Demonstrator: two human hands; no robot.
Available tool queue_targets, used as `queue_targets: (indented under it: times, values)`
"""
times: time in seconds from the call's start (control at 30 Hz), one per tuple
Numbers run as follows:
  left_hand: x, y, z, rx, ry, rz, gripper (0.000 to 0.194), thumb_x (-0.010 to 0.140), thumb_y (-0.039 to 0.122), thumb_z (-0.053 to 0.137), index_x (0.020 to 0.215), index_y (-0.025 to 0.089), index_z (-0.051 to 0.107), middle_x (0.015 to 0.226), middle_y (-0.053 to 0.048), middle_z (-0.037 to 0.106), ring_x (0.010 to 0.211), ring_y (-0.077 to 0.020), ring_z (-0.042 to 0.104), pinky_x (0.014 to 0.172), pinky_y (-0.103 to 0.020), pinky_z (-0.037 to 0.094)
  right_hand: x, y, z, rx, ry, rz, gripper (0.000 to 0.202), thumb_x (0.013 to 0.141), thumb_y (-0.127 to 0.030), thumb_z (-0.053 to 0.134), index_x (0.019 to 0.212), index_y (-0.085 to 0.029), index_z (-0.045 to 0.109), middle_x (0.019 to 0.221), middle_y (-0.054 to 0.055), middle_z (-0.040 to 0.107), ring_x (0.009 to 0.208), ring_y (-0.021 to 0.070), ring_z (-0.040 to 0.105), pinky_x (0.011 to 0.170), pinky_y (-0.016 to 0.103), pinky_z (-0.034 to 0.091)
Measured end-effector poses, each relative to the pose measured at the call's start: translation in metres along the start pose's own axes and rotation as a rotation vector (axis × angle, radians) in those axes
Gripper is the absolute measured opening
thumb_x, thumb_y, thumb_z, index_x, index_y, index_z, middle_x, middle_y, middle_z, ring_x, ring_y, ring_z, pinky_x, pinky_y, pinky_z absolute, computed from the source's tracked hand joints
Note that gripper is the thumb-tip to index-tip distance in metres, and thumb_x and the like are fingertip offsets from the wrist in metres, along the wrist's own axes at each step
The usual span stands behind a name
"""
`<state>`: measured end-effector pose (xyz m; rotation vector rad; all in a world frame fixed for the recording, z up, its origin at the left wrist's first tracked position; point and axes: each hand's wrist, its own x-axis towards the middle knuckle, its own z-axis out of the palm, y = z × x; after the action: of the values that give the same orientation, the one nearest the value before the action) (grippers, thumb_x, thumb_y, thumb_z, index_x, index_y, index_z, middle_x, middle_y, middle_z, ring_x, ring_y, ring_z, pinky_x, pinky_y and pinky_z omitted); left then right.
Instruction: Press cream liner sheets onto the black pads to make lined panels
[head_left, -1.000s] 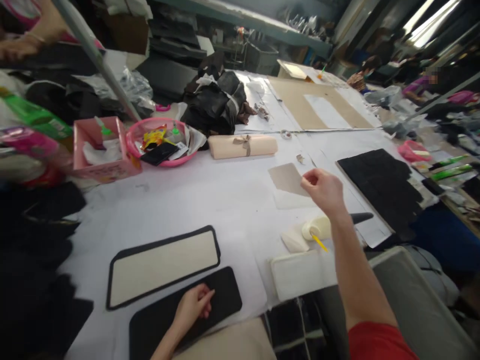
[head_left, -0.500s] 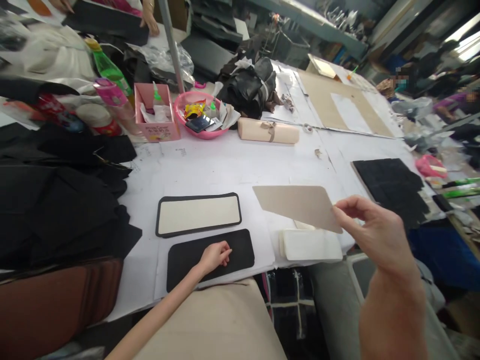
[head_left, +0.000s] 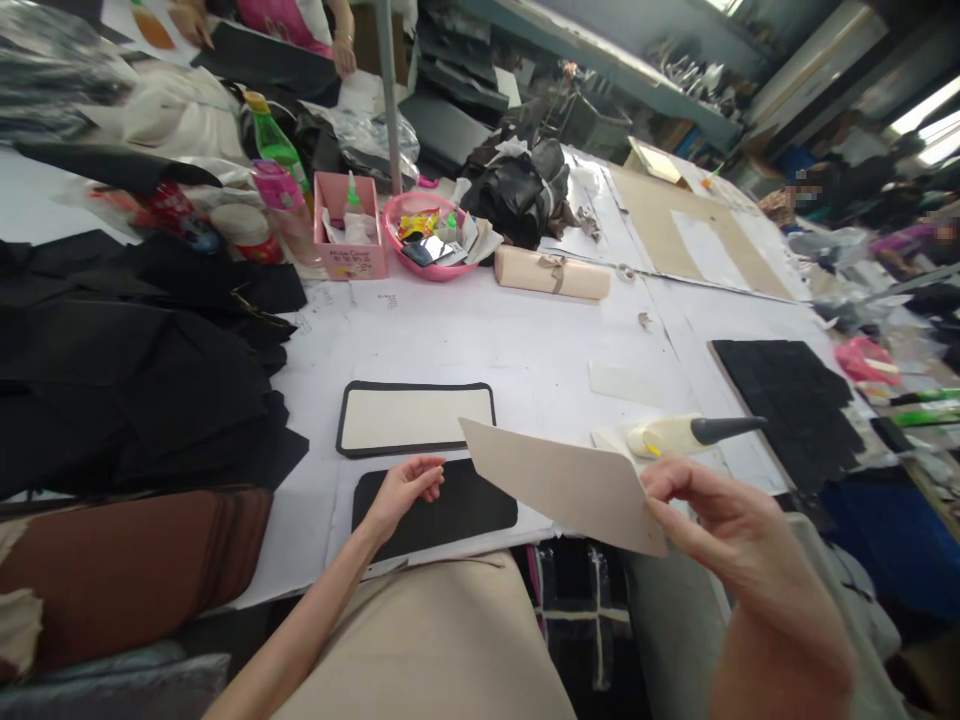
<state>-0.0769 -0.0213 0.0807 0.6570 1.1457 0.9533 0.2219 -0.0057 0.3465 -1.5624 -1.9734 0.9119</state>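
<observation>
Head view: a worker's right hand (head_left: 739, 525) is pinching a beige card (head_left: 562, 478) by its right end, over the near edge of a white table (head_left: 525, 345); the left hand (head_left: 405, 490), loosely curled and empty, is hanging over a black panel (head_left: 442, 515), contact unclear. Pinched at one end only, the card is risking a twist or slip.

The beige sheet (head_left: 562, 485) looks smooth and matt, the pink basin (head_left: 442, 273) smooth plastic.
</observation>
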Motion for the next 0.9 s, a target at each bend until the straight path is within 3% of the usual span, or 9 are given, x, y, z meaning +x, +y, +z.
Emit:
queue_targets:
  times: [0.17, 0.3, 0.4, 0.57, 0.77, 0.9]
  values:
    - [-0.001, -0.002, 0.000, -0.099, -0.005, 0.018, 0.047, 0.073, 0.044, 0.075, 0.107, 0.014, 0.064, 0.078, -0.002, 0.065, 0.059, -0.0088, 0.056, 0.053, -0.021, 0.042, 0.000, -0.003, 0.013, 0.084, -0.121, 0.003, 0.020, 0.087, -0.036, 0.062, 0.074, -0.021, 0.061, 0.075, 0.003, 0.060, 0.074, 0.0167, 0.057, 0.064, 0.025, 0.045]
    - [-0.002, -0.010, -0.005, -0.128, 0.001, 0.026, 0.035, 0.073, 0.046, 0.074, 0.083, 0.014, 0.061, 0.065, 0.000, 0.061, 0.054, -0.0085, 0.053, 0.050, -0.021, 0.039, -0.001, -0.003, 0.020, 0.153, -0.170, 0.052, 0.022, 0.088, -0.038, 0.061, 0.074, -0.020, 0.060, 0.074, 0.002, 0.057, 0.070, 0.0150, 0.055, 0.061, 0.024, 0.044]
    - [-0.007, -0.011, -0.014, -0.137, 0.064, 0.017, 0.038, 0.070, 0.049, 0.075, 0.076, 0.016, 0.057, 0.064, 0.001, 0.061, 0.053, -0.0091, 0.053, 0.049, -0.022, 0.039, 0.001, 0.006, 0.025, 0.194, -0.136, 0.114, 0.023, 0.085, -0.039, 0.063, 0.075, -0.020, 0.060, 0.074, 0.001, 0.057, 0.068, 0.0137, 0.053, 0.059, 0.023, 0.042]
    - [-0.030, -0.015, -0.040, -0.040, 0.211, -0.055, 0.043, 0.064, 0.052, 0.078, 0.076, 0.016, 0.057, 0.064, -0.001, 0.062, 0.054, -0.0107, 0.055, 0.049, -0.022, 0.040, 0.010, 0.055, 0.058, 0.291, -0.033, 0.288, 0.029, 0.081, -0.046, 0.066, 0.077, -0.017, 0.061, 0.069, -0.001, 0.057, 0.063, 0.0121, 0.050, 0.058, 0.023, 0.041]
    - [-0.066, -0.031, -0.068, 0.094, 0.317, -0.151, 0.046, 0.061, 0.055, 0.077, 0.072, 0.015, 0.059, 0.056, 0.002, 0.058, 0.046, -0.0082, 0.048, 0.044, -0.020, 0.037, 0.012, 0.136, 0.136, 0.369, 0.092, 0.479, 0.035, 0.068, -0.050, 0.069, 0.068, -0.016, 0.061, 0.059, -0.001, 0.056, 0.056, 0.0122, 0.049, 0.055, 0.025, 0.041]
    - [-0.077, -0.040, -0.079, 0.132, 0.399, -0.189, 0.051, 0.055, 0.059, 0.078, 0.071, 0.015, 0.059, 0.052, 0.003, 0.056, 0.044, -0.0079, 0.045, 0.042, -0.020, 0.033, 0.005, 0.167, 0.178, 0.341, 0.094, 0.557, 0.033, 0.067, -0.049, 0.064, 0.066, -0.016, 0.060, 0.056, 0.000, 0.057, 0.053, 0.0132, 0.050, 0.053, 0.026, 0.043]
